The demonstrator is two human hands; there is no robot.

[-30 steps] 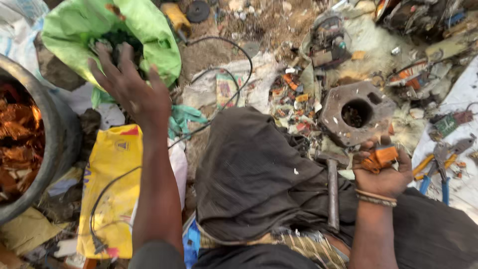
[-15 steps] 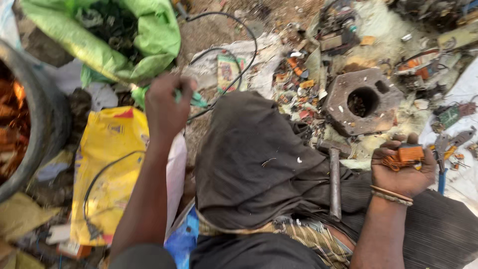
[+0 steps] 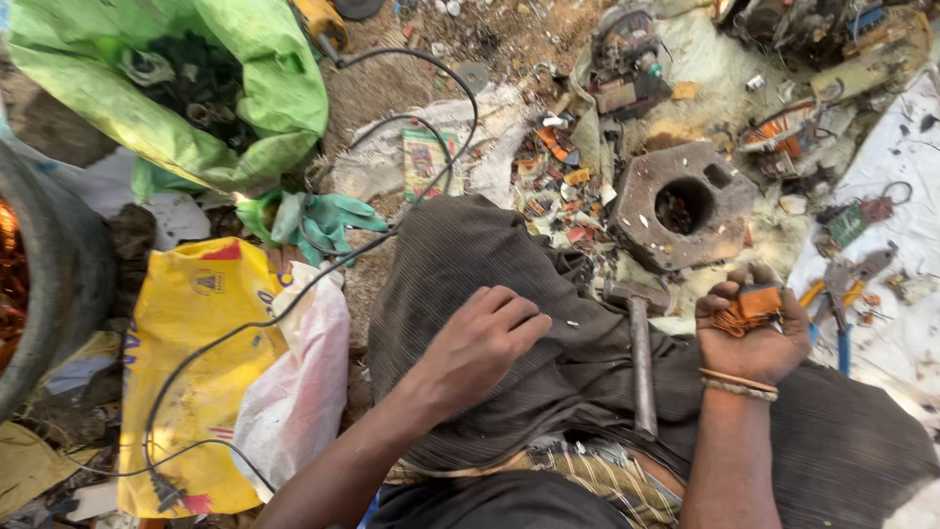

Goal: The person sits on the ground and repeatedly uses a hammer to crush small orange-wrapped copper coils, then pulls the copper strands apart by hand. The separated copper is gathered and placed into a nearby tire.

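In the head view, the person sits on the ground with a dark cloth over the lap. The right hand (image 3: 752, 333) is curled shut around a small orange part with copper wire (image 3: 748, 306), held up near the right edge of the lap. That part looks whole, so I think the work on it is not done yet. The left hand (image 3: 480, 343) rests on the dark cloth (image 3: 490, 255) in the middle of the lap, fingers bent loosely, and it holds nothing that I can see.

One hammer (image 3: 638, 343) lies across the lap between the two hands, its head pointing away from the person. Nobody holds it now. One grey metal block with a round hole (image 3: 685, 201) sits on the ground just past the hammer head, with little broken bits around it (too many and too small to count).

At the far left of the ground there is one green bag (image 3: 176, 88) full of dark scrap, and one yellow bag (image 3: 196, 362) closer in. One black cable (image 3: 323, 274) runs over them
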